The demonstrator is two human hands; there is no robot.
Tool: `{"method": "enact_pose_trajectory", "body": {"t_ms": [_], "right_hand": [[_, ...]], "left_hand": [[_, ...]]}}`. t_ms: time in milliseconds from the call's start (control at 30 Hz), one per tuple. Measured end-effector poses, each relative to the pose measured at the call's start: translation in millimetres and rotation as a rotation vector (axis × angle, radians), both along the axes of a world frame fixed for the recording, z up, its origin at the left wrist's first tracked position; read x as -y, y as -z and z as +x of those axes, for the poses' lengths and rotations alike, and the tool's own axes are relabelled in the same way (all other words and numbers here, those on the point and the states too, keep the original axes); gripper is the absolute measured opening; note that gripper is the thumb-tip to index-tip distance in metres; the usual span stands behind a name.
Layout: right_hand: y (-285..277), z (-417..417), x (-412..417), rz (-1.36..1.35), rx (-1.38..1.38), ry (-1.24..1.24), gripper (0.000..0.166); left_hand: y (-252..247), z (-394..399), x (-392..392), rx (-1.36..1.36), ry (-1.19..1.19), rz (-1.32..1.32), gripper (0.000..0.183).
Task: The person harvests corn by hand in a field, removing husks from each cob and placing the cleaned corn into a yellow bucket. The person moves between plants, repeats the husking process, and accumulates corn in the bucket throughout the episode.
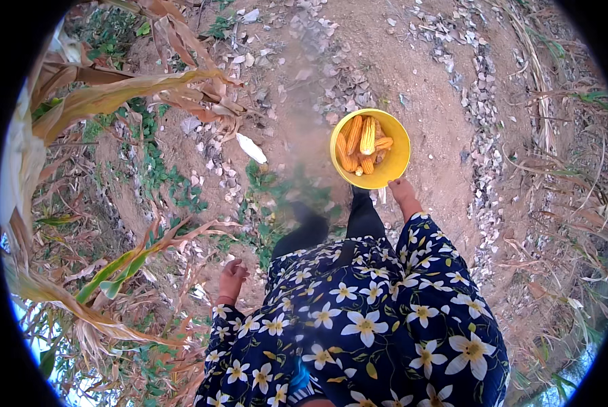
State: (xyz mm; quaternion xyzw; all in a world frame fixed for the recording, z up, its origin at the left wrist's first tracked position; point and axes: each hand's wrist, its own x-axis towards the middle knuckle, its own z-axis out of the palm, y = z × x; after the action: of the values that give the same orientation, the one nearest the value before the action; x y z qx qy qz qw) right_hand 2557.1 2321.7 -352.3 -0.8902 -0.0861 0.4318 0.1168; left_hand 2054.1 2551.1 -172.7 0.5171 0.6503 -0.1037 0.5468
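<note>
A yellow plastic bucket (400,162) with several husked orange corn cobs (367,136) in it is in front of me, right of the middle. My right hand (402,194) grips its near rim, with the fingertips at the edge. My left hand (233,279) hangs at my left side, fingers partly curled, holding nothing that shows. A pale, whitish corn husk or ear (251,148) lies on the soil ahead, left of the bucket.
Dry corn stalks and leaves (105,102) reach in from the left, close by. Green weeds (263,208) grow around my feet. Fallen dry leaves (484,86) lie in strips on the bare soil, and dry grass (579,168) lines the right side.
</note>
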Motion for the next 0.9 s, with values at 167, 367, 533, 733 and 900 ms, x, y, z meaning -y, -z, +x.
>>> {"method": "enact_pose_trajectory", "body": {"t_ms": [167, 367, 533, 733, 900], "right_hand": [[124, 46, 59, -0.026, 0.013, 0.127, 0.046], [158, 33, 41, 0.23, -0.424, 1.544, 0.04], [171, 41, 32, 0.392, -0.654, 1.672, 0.042], [205, 107, 18, 0.605, -0.707, 1.366, 0.051], [258, 187, -1, 0.484, -0.371, 0.852, 0.053]], "left_hand": [[15, 50, 14, -0.047, 0.103, -0.062, 0.036], [57, 85, 31, -0.193, 0.18, -0.186, 0.032], [62, 125, 28, -0.19, 0.113, -0.256, 0.03], [58, 130, 29, -0.234, -0.042, -0.261, 0.03], [68, 135, 24, -0.231, 0.092, -0.272, 0.03]]}}
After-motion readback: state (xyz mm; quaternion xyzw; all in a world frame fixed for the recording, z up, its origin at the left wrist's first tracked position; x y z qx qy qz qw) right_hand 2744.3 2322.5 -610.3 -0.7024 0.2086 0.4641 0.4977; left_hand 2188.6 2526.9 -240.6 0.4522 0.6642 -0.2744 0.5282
